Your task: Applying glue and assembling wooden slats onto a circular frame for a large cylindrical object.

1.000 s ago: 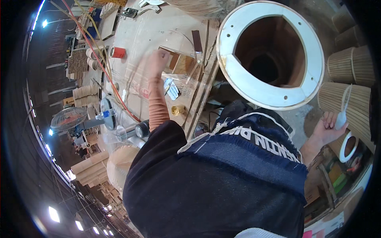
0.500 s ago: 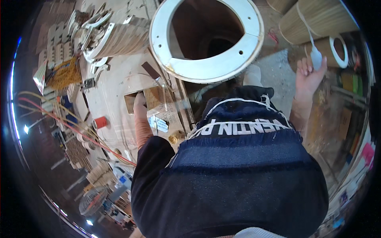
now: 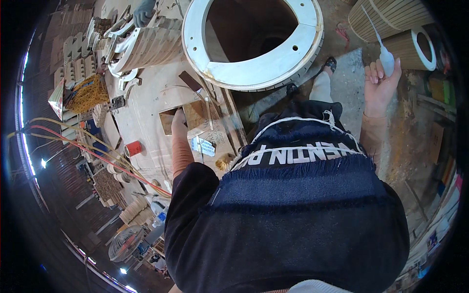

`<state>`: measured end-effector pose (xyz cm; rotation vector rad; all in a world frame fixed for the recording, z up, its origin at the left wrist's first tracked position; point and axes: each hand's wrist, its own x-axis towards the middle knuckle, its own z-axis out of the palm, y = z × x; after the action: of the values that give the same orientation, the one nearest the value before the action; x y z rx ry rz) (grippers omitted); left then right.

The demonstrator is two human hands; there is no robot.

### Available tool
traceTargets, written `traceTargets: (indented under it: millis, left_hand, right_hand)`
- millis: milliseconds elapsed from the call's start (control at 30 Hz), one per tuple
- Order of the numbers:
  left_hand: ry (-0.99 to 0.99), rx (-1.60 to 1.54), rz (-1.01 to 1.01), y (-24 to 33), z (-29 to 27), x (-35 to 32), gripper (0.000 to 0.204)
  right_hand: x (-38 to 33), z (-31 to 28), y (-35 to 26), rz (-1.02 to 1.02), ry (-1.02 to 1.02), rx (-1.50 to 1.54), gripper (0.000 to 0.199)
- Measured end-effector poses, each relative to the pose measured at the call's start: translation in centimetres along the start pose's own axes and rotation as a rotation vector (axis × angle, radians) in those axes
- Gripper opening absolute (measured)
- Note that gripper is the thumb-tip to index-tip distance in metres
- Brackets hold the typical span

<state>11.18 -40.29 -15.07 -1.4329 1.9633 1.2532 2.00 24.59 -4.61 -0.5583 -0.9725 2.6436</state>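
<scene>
My left hand (image 3: 179,122) reaches into an open brown box (image 3: 197,115) on the workbench. Its fingers are down inside the box and mostly hidden, so what they touch does not show. Out to the right, my right hand (image 3: 380,90) is closed round a white squeeze bottle (image 3: 387,61) with a long thin nozzle pointing away. Ahead stands a large drum-shaped piece with a white ring (image 3: 244,75) on top. The ring has several small holes and a wide opening onto a dark hollow. A dark brown strip (image 3: 189,81) lies between the box and the drum.
Curved wooden pieces (image 3: 146,49) are stacked at the far left, with a co-worker's gloved hand (image 3: 143,13) above them. A red can (image 3: 133,148) sits on the bench (image 3: 146,115). Hoses (image 3: 107,158) cross at left. Slatted drums (image 3: 386,19) stand far right.
The whole view has shifted slightly. A gloved hand has come into sight above the stacked curved pieces. My left hand stays in the box and my right hand keeps the bottle.
</scene>
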Motion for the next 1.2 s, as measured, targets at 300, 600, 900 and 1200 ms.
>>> traceTargets:
  millis: [300, 600, 900, 1200]
  left_hand:
    - [0.232, 0.635, 0.520, -0.6, -2.9, 3.0, 0.031]
    - [0.569, 0.586, 0.699, 3.7, -1.0, -16.2, 0.035]
    - [0.453, -0.021, 0.887, 11.7, 9.8, -25.5, 0.026]
    - [-0.102, -0.024, 1.409, 20.8, 25.3, -29.8, 0.012]
  right_hand:
    - [0.4, -0.5, -0.6, -0.034, 0.043, 0.011, 0.037]
    - [1.3, -2.2, -0.5, 0.058, -0.060, 0.194, 0.034]
    - [2.8, -0.7, 1.6, 0.193, -0.177, 0.321, 0.033]
    - [0.9, 0.5, 0.2, 0.158, -0.060, 0.281, 0.034]
